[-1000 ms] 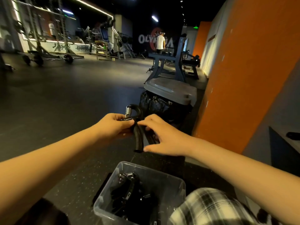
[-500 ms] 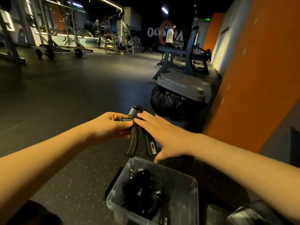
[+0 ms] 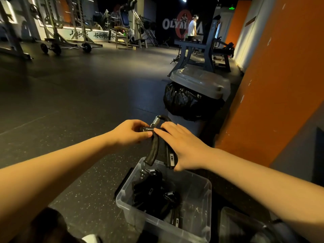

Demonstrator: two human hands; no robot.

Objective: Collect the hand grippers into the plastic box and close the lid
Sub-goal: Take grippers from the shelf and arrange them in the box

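I hold a black hand gripper [image 3: 154,151] with a steel spring just above the far rim of the clear plastic box [image 3: 157,223]. My left hand [image 3: 129,133] pinches the gripper's top by the spring and adjuster. My right hand [image 3: 184,146] lies over the right handle, with the thumb tucked under its lower end. The two handle tips hang over the box's far edge. Several black hand grippers [image 3: 152,192] lie inside the box. A translucent plastic piece [image 3: 233,225], perhaps the lid, lies at the box's right; I cannot tell for sure.
A bin [image 3: 198,95] with a grey lid and black bag stands just beyond my hands, against the orange wall [image 3: 271,85]. A dark flat object [image 3: 122,183] lies at the box's left side. A weight bench [image 3: 201,50] and a person [image 3: 192,27] are far back.
Both hands have brought the gripper nearer to the box, so its handles now hang over the far rim. My right hand's fingers have flattened along the right handle.
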